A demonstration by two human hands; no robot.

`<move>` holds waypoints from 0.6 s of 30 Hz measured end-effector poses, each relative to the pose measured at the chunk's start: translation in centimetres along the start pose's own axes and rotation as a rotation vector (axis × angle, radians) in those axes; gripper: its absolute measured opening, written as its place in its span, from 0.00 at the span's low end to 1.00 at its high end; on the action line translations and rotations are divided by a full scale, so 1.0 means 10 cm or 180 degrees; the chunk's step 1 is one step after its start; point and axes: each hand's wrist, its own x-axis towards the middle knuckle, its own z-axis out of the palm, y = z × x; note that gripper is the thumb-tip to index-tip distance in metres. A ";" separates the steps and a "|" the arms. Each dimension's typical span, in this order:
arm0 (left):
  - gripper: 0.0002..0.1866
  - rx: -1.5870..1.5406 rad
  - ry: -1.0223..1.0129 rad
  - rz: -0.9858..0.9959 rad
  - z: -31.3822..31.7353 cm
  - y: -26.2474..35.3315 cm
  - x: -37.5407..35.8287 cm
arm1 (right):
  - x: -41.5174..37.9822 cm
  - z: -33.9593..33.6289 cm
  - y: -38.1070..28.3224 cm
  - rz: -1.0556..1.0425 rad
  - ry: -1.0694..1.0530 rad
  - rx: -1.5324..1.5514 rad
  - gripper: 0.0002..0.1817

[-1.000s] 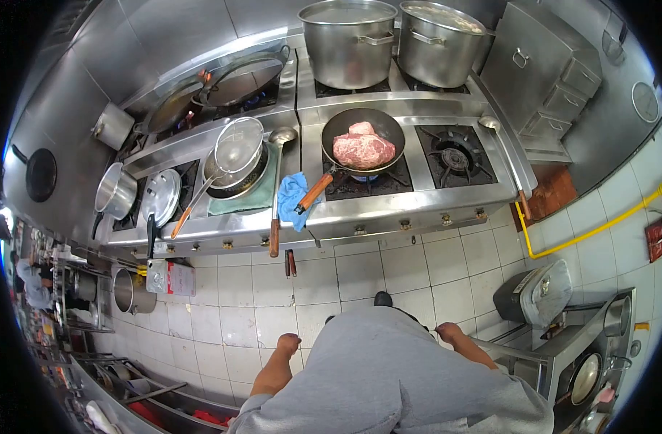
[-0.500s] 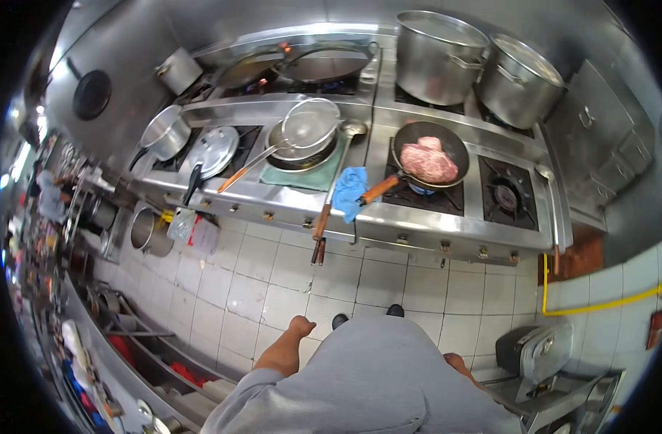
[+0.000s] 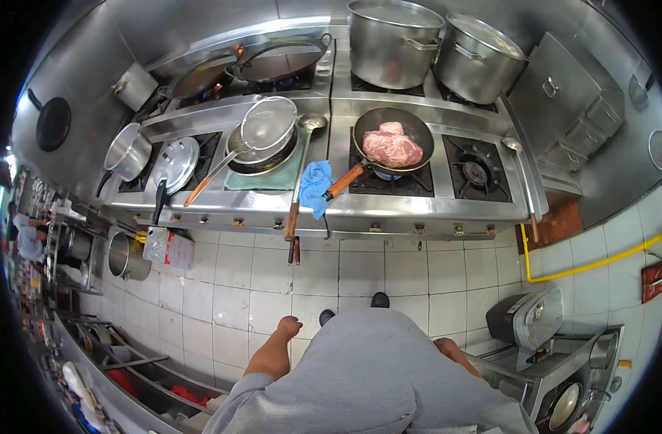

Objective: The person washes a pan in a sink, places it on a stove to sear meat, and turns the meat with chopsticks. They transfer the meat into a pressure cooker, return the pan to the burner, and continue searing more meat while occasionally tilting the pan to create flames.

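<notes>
My left hand (image 3: 290, 326) hangs low beside my body, above the tiled floor, its fingers curled in with nothing seen in them. On the other side my right hand (image 3: 447, 346) shows only in part past my shirt, with its fingers mostly hidden. Neither hand touches the stove (image 3: 273, 214). A frying pan (image 3: 410, 119) with a wooden handle sits on a lit burner, and raw meat (image 3: 392, 147) lies in it. Beside the handle is a crumpled blue cloth (image 3: 316, 186). A ladle (image 3: 313, 123) lies to the left of the cloth.
A strainer (image 3: 269, 124) rests over a pan on a green cloth (image 3: 262, 181). Large stockpots (image 3: 390, 54) and woks (image 3: 280, 61) stand at the back. A trash bin (image 3: 506, 318) is at right, shelving (image 3: 128, 369) at lower left. Another person (image 3: 31, 240) is far left.
My view has turned to the right, so the stove and pans appear further left. Both hands stay hanging at my sides. The meat remains in the frying pan.
</notes>
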 end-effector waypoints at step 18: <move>0.18 0.1734 -0.0258 0.0829 -0.19 0.04 -0.02 | -0.07 -0.13 -0.17 0.0360 -0.0170 -0.0088 0.20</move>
